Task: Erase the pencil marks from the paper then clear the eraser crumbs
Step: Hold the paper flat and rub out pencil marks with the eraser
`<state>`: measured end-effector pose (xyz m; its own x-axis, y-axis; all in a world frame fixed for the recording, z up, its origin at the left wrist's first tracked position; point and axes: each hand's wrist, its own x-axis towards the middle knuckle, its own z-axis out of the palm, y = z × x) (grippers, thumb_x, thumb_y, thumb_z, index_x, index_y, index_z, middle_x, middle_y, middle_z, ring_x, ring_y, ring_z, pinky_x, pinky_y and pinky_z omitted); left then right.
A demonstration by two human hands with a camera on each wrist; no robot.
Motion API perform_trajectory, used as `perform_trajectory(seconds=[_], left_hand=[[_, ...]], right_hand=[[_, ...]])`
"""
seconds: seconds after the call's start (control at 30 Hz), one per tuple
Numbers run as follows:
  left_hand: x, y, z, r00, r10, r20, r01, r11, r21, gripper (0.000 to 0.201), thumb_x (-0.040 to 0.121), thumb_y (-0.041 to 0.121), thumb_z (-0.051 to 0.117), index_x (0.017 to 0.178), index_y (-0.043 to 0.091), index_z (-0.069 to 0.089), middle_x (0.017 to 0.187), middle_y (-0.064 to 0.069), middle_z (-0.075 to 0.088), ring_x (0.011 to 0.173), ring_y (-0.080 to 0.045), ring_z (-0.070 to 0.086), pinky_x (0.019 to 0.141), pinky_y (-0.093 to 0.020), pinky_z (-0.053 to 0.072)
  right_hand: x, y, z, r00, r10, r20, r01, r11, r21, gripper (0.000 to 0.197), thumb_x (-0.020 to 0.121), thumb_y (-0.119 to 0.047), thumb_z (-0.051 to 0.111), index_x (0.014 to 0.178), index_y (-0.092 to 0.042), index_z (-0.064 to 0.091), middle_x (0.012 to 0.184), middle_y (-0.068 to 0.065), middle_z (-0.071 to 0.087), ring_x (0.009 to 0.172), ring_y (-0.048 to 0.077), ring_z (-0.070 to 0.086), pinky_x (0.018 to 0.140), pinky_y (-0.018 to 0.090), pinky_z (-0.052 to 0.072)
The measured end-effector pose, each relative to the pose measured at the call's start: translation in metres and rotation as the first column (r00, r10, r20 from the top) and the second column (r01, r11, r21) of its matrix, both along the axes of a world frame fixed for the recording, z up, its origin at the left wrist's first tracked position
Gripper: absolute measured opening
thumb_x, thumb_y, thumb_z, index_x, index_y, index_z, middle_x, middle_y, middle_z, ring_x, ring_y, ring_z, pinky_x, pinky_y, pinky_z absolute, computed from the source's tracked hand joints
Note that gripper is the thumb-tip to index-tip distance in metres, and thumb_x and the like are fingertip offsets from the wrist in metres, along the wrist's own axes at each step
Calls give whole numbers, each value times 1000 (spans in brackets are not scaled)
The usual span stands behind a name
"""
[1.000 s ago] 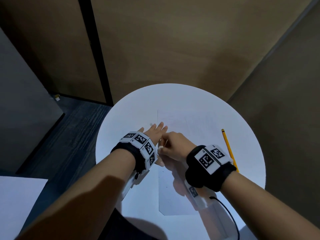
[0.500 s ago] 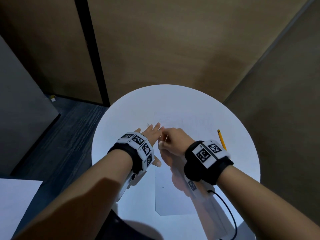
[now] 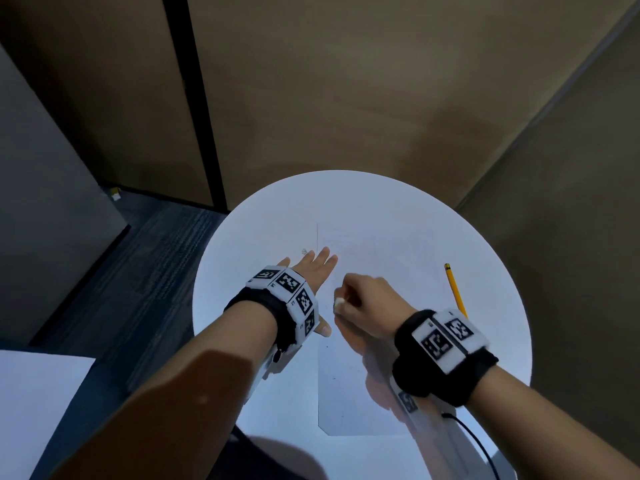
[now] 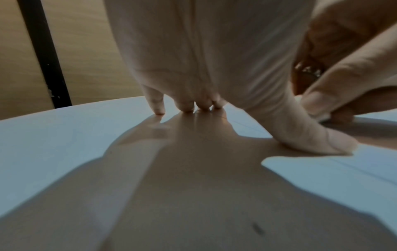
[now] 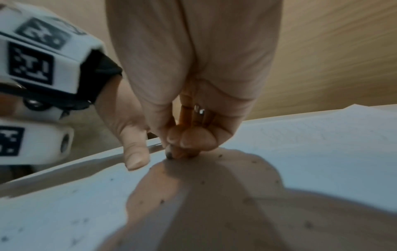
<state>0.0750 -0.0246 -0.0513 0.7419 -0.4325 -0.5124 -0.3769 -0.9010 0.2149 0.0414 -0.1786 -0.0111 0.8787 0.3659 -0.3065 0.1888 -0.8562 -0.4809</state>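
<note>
Paper (image 3: 363,393) lies flat on round white table (image 3: 398,202), w/ pencil (image 3: 455,289) at its right edge. Left hand (image 3: 311,271) is spread, fingers straight, pressing paper's left edge approx. midway. Right hand (image 3: 367,303) is curled tight round a small white eraser (image 3: 339,303), tip on the sheet just right of left thumb. Dark crumbs (image 5: 247,200) dot the near part of the sheet. Judgement: erasing step in hand. Rub w/ short, light strokes away from the anchoring hand so sheet won't buckle; sweep crumbs off afterwards, don't smear them.
</note>
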Motion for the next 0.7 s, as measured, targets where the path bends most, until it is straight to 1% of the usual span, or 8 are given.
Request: perform_trajectory(seconds=[0.07, 0.13, 0.27, 0.33, 0.4, 0.5, 0.63, 0.7], left_hand=[[-1, 0, 2, 1000, 0, 1, 0, 1000, 6, 125, 72, 58, 72, 148, 23, -21, 155, 2, -26, 145, -20, -16, 116, -46, -1], [0, 0, 1, 1000, 0, -4, 0, 1000, 7, 125, 71, 58, 71, 148, 23, -21, 155, 3, -26, 145, -20, -15, 116, -47, -1], [1, -1, 1, 1000, -1, -3, 1, 1000, 11, 128, 69, 61, 72, 148, 22, -22, 155, 2, -26, 145, -21, -15, 115, -48, 0], [1, -1, 1, 1000, 3, -8, -3, 1000, -1, 128, 69, 59, 73, 148, 22, -20, 156, 2, -25, 145, -21, -15, 115, -49, 0], [0, -1, 2, 1000, 8, -7, -8, 1000, -2, 126, 71, 57, 73, 148, 21, -20, 156, 2, -25, 145, -21, -15, 115, -48, 0], [0, -1, 0, 1000, 7, 1, -7, 1000, 5, 126, 71, 58, 72, 148, 23, -21, 155, 3, -26, 145, -21, -16, 116, -47, -2], [0, 1, -2, 1000, 7, 3, -7, 1000, -13, 126, 70, 60, 71, 148, 24, -21, 155, 3, -26, 145, -20, -16, 116, -47, -2], [0, 0, -2, 1000, 4, 9, -4, 1000, -10, 126, 70, 61, 70, 148, 24, -21, 155, 3, -26, 145, -20, -16, 116, -47, -2]], right_hand=[[-5, 0, 4, 998, 49, -49, -51, 998, -36, 31, 90, -18, 53, 66, -28, 36, 68, -16, 44, 61, -3, 41, 52, 7, 34], [3, 0, 7, 997, 59, -59, -61, 998, -31, 26, 89, -18, 57, 68, -24, 42, 71, -14, 49, 64, 1, 44, 51, 6, 34], [19, 9, 2, 994, -101, 50, 98, 993, 73, 7, 90, -15, 55, 91, -9, 58, 97, 4, 65, 81, 11, 50, 56, 17, 32], [13, 7, -1, 996, -70, 47, 67, 996, 55, 4, 90, -15, 54, 87, -13, 54, 90, 1, 62, 79, 11, 49, 54, 14, 34], [5, 2, 3, 999, 37, -19, -38, 999, -14, 17, 91, -17, 54, 76, -19, 46, 77, -9, 53, 77, 11, 47, 52, 10, 32], [8, -1, 13, 989, 121, -89, -129, 987, -97, 27, 88, -20, 59, 67, -24, 43, 72, -11, 47, 75, 12, 47, 52, 10, 29], [18, 0, 6, 997, -53, 58, 51, 998, 26, 10, 90, -17, 56, 82, -15, 51, 85, -4, 57, 78, 10, 48, 54, 6, 31], [8, -3, 1, 996, -26, 81, 26, 1000, 9, 15, 92, -17, 52, 79, -18, 45, 78, -9, 53, 72, 10, 47, 52, 7, 33]])
